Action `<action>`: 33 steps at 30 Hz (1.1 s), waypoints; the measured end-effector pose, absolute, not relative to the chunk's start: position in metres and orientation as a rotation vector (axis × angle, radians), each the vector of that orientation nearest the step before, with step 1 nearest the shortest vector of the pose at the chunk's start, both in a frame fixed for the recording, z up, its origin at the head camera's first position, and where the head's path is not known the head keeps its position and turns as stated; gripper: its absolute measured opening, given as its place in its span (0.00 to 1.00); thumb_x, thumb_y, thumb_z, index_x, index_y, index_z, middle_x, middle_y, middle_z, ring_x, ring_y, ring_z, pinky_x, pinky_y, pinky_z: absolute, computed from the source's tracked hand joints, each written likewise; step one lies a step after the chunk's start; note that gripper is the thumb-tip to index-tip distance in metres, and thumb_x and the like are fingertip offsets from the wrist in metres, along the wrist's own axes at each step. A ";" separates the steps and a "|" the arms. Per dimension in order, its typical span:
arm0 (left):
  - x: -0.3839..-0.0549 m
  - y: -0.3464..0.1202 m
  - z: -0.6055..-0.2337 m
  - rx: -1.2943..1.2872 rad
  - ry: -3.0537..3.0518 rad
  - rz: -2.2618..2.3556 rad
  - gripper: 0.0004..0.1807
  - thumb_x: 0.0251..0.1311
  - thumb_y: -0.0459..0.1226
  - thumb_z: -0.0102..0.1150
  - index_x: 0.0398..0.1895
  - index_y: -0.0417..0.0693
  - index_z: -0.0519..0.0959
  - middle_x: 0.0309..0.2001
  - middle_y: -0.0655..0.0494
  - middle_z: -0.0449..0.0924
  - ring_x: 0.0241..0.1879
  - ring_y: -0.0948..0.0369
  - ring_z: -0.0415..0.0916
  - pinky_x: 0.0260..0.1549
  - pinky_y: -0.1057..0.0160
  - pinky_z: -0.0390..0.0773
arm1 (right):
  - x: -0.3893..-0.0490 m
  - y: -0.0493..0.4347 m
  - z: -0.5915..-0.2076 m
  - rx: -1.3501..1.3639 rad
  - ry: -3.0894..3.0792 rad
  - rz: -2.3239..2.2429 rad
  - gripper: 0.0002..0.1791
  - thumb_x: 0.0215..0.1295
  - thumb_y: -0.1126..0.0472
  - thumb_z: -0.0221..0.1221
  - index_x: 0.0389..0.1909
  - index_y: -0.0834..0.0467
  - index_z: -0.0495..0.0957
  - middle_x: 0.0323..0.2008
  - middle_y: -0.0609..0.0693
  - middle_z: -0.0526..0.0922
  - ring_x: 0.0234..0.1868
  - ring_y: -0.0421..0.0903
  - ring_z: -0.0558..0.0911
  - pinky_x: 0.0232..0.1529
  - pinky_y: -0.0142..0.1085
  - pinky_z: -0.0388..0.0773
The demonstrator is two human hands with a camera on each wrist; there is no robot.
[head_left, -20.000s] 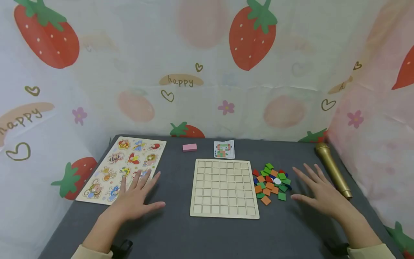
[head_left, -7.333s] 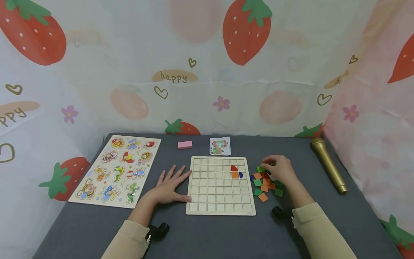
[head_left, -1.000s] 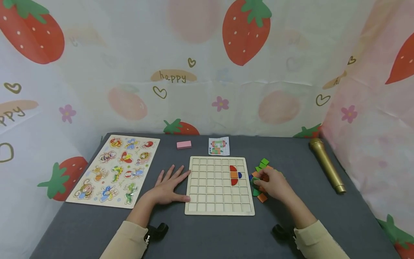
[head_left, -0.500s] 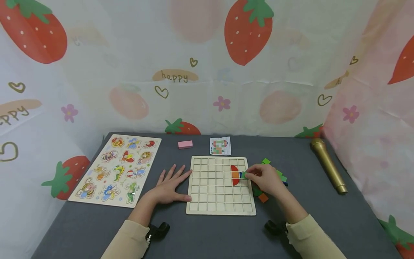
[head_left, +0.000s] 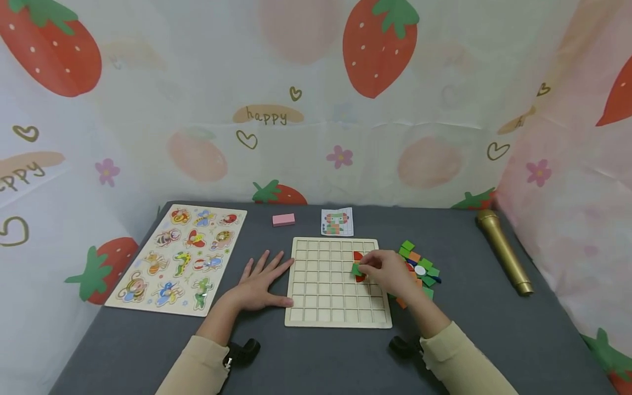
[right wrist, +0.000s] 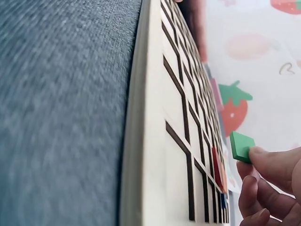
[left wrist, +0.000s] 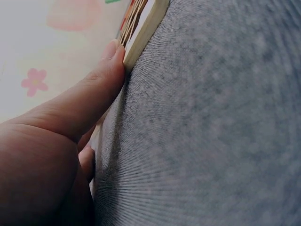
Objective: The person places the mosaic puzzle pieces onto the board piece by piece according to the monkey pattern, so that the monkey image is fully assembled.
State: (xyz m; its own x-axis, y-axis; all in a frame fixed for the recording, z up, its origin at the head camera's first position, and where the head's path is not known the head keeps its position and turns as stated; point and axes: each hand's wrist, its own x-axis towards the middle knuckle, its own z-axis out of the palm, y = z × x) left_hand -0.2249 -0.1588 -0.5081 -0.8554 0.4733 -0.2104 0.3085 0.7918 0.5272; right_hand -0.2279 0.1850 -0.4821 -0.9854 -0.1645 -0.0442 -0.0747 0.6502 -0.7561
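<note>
You have the green tile [right wrist: 241, 146] pinched between the thumb and fingers of your right hand [head_left: 390, 271], above the right-hand part of the board [head_left: 323, 303] and apart from its cells in the right wrist view. Your left hand [head_left: 258, 291] is spread, its thumb touching the board's left edge towards the near side; that light contact should be enough to steady it.

To seat the tile well, turn it square to the grid lines first, then lower it flat; a tilted corner could catch on a ridge. Best hold it by its edges and let go once it lies level, without nudging the filled cells beside it.

Those cells hold two red pieces [head_left: 357, 255], with an orange piece [right wrist: 224, 179] and a blue piece [right wrist: 223, 201] near them; most other cells in sight are bare. On the left, the bug board [head_left: 192, 258] carries rows of insect pictures; whether they are loose pieces you cannot tell from here. The pile [head_left: 427, 278] of loose shapes lies right of the board on the bench [head_left: 316, 362].
</note>
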 end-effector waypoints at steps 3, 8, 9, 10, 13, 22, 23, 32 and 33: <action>-0.225 -0.158 -0.509 0.600 2.648 0.698 0.56 0.53 0.65 0.67 0.82 0.65 0.51 0.83 0.53 0.39 0.81 0.44 0.24 0.74 0.35 0.24 | -0.231 0.179 -0.485 -0.209 2.749 -1.272 0.04 0.66 0.58 0.67 0.37 0.54 0.87 0.30 0.46 0.85 0.32 0.43 0.78 0.32 0.36 0.76; -0.225 -0.159 -0.508 0.595 2.653 0.698 0.56 0.53 0.65 0.67 0.82 0.65 0.51 0.83 0.53 0.39 0.81 0.44 0.24 0.74 0.35 0.24 | -0.233 0.169 -0.489 -0.227 2.785 -1.223 0.03 0.65 0.57 0.68 0.36 0.53 0.87 0.29 0.44 0.86 0.31 0.40 0.80 0.33 0.35 0.78; -0.225 -0.159 -0.508 0.593 2.653 0.699 0.56 0.53 0.65 0.67 0.82 0.66 0.51 0.83 0.53 0.39 0.81 0.44 0.24 0.74 0.35 0.24 | -0.234 0.168 -0.490 -0.232 2.798 -1.202 0.03 0.65 0.58 0.69 0.36 0.52 0.87 0.29 0.43 0.86 0.31 0.40 0.80 0.34 0.34 0.78; -0.226 -0.159 -0.508 0.591 2.653 0.700 0.56 0.52 0.65 0.67 0.82 0.66 0.51 0.83 0.53 0.40 0.81 0.44 0.24 0.74 0.35 0.24 | -0.234 0.166 -0.491 -0.233 2.810 -1.182 0.03 0.64 0.57 0.69 0.36 0.52 0.87 0.29 0.43 0.85 0.31 0.39 0.80 0.33 0.34 0.77; -0.226 -0.159 -0.508 0.582 2.649 0.699 0.57 0.52 0.66 0.68 0.82 0.66 0.51 0.83 0.54 0.39 0.81 0.45 0.24 0.74 0.36 0.24 | -0.233 0.162 -0.491 -0.240 2.841 -1.130 0.03 0.64 0.57 0.69 0.35 0.51 0.87 0.28 0.42 0.85 0.30 0.39 0.79 0.33 0.34 0.77; -0.225 -0.157 -0.507 0.581 2.652 0.691 0.57 0.53 0.65 0.68 0.82 0.65 0.50 0.83 0.53 0.39 0.81 0.44 0.24 0.74 0.35 0.25 | -0.231 0.162 -0.489 -0.242 2.863 -1.053 0.04 0.65 0.56 0.68 0.33 0.52 0.86 0.29 0.41 0.83 0.30 0.40 0.78 0.34 0.35 0.77; -0.225 -0.157 -0.507 0.584 2.651 0.693 0.57 0.53 0.65 0.68 0.82 0.66 0.50 0.83 0.53 0.39 0.81 0.44 0.24 0.74 0.36 0.24 | -0.231 0.162 -0.490 -0.240 2.865 -1.050 0.04 0.65 0.56 0.68 0.33 0.51 0.86 0.29 0.41 0.83 0.31 0.40 0.78 0.34 0.35 0.77; -0.226 -0.159 -0.510 0.592 2.656 0.698 0.57 0.52 0.66 0.68 0.82 0.65 0.50 0.83 0.52 0.39 0.81 0.44 0.25 0.74 0.36 0.25 | -0.233 0.164 -0.493 -0.275 2.865 -0.975 0.02 0.62 0.56 0.71 0.34 0.48 0.89 0.31 0.41 0.85 0.31 0.40 0.77 0.34 0.35 0.77; -0.226 -0.159 -0.510 0.591 2.656 0.692 0.57 0.52 0.66 0.68 0.82 0.65 0.50 0.83 0.53 0.39 0.81 0.44 0.24 0.74 0.36 0.25 | -0.233 0.164 -0.493 -0.281 2.868 -0.964 0.02 0.62 0.56 0.71 0.34 0.48 0.89 0.31 0.41 0.85 0.31 0.39 0.77 0.34 0.35 0.77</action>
State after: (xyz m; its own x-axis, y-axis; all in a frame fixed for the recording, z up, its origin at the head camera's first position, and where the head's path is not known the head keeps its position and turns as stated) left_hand -0.2262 -0.1589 -0.5101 -0.8586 0.4679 -0.2097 0.3061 0.7959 0.5224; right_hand -0.2332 0.1640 -0.4927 -0.9776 -0.2068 -0.0384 -0.1416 0.7823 -0.6066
